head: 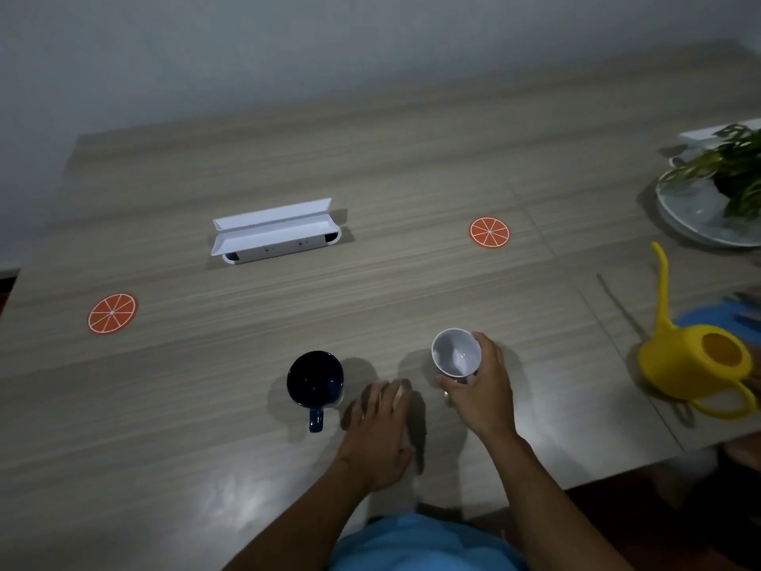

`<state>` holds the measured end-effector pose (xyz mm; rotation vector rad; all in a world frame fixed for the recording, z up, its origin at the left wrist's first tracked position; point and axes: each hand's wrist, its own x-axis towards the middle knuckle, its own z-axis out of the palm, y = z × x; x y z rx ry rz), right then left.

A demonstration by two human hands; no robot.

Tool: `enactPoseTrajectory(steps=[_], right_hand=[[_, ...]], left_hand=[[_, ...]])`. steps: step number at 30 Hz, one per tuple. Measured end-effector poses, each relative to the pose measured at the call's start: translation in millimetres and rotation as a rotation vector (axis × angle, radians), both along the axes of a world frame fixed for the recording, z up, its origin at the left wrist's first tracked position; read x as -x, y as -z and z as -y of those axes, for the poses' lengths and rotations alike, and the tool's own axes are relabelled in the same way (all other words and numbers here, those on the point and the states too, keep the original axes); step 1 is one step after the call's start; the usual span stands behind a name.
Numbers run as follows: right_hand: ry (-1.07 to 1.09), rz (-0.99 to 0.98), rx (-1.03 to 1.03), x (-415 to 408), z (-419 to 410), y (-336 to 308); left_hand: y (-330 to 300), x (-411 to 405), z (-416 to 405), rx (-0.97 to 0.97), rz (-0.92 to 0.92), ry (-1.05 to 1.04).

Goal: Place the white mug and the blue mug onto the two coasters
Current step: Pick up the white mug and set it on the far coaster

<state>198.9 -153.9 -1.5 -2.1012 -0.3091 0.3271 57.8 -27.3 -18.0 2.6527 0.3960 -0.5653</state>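
A blue shirt (416, 546) fills the bottom edge of the head view, and 2 bare forearms reach forward from it over the wooden table (370, 166). The left hand (381, 436) lies palm down with its fingers (387, 395) released and spread flat, just beside the blue mug (315, 381) and not touching it. The blue mug stands upright on the table, its handle pointing toward the person. The right hand (479, 389) has its fingers wrapped around the side of the white mug (456, 354), grasping it; the mug is tilted, its open mouth facing the camera, and whether its base touches the table cannot be told. The 2 orange-slice coasters lie bare and well apart: the left coaster (112, 314) near the table's left edge, the right coaster (489, 232) farther back beyond the white mug. Between them stands a white box (275, 232). At the right are a yellow watering can (696, 356) and a plant on a plate (692, 212).
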Motion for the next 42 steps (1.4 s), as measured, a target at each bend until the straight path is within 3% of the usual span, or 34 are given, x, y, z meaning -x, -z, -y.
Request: enactPoseTrajectory(steps=[11, 24, 28, 42], right_hand=[[0.138, -0.004, -0.008, -63.2, 1.5, -6.3], [0.179, 0.018, -0.008, -180.6, -49.1, -10.2], [0.221, 0.038, -0.006, -216.5, -65.9, -11.5], [0.266, 0.045, -0.054, -304.5, -101.7, 3.2]], left_hand=[[4.8, -107.0, -29.9, -0.055, -0.021, -0.081], [37.3, -212.6, -72.5, -0.026, 0.066, -0.409], [49.2, -219.3, -67.7, -0.117, 0.093, -0.483], [62.7, -223.9, -71.6, -0.102, 0.137, -0.551]])
